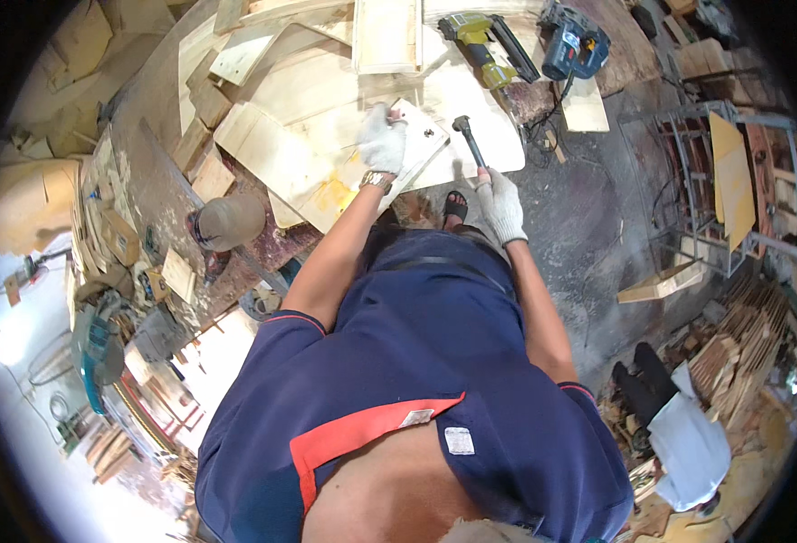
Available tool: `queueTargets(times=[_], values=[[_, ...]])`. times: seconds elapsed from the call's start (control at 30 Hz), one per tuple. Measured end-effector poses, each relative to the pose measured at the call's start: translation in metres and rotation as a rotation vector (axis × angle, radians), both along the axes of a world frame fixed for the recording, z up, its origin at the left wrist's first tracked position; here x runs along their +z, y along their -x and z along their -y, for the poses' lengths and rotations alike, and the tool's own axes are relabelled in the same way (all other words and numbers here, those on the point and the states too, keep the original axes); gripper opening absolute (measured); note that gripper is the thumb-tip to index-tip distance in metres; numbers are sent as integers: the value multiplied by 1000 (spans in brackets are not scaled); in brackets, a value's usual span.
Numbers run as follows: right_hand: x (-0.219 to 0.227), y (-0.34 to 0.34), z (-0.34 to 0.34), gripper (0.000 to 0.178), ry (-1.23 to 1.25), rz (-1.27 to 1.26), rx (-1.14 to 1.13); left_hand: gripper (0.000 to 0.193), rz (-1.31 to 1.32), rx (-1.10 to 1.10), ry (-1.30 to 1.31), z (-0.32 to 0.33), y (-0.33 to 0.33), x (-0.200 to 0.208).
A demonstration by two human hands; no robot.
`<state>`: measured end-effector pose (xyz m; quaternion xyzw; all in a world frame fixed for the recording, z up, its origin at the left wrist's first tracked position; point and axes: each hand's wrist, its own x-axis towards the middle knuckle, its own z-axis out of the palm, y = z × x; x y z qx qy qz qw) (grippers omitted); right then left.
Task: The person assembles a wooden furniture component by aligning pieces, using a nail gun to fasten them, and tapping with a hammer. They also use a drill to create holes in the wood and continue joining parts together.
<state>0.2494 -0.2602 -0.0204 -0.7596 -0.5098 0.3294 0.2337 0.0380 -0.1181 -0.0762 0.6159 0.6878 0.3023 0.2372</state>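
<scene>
Long wooden workbench point(158, 185), grey and worn, littered with offcuts; it runs under and beyond the fingers of both hands.

Pale plywood sheets point(281, 149), flat and overlapping, heaped on the bench; they spread to the left of and beyond the left fingers.

Small rectangular plywood panel point(424, 143), light-coloured, lying on top of the heap; directly under the left fingers, with a small dark hole near its middle just to the right of them.

Blue-bodied power tool point(575, 45), resting at the far right end of the bench, well beyond the right fingers.

Yellow-and-black nail gun point(484, 45), lying on the sheets, beyond the hammer head and well apart from both sets of fingers.

Tan rounded cap-like object point(229, 220), on the near bench edge, well to the left of the left fingers.

Left hand point(382, 140), in a white knitted work glove with a metal watch at the wrist; fingers curled together and pressed down on the small panel, pinching something thin at their tips, too small to identify.

Right hand point(503, 204), in a matching white glove; fingers wrapped fully closed around the lower end of the hammer handle.

Black-headed hammer point(469, 138) with dark slim handle; it rises up and away from the right fingers, its head raised just to the right of the small panel and the left fingers, not touching them.
</scene>
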Motion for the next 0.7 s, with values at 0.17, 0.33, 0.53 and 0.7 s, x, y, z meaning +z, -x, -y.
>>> queueTargets(times=[0.17, 0.33, 0.53, 0.7], values=[[19, 17, 0, 44, 61, -81, 35, 45, -347, 243, -149, 7, 49, -30], [-10, 21, -12, 42, -38, 54, 151, 57, -459, 245, -75, -5, 54, -67], [10, 34, -36, 43, 41, 169, 224, 57, -546, 254, -160, -1, 51, -74], [86, 27, -49, 35, -396, -119, 183, 59, -539, 251, -120, -3, 51, -72]])
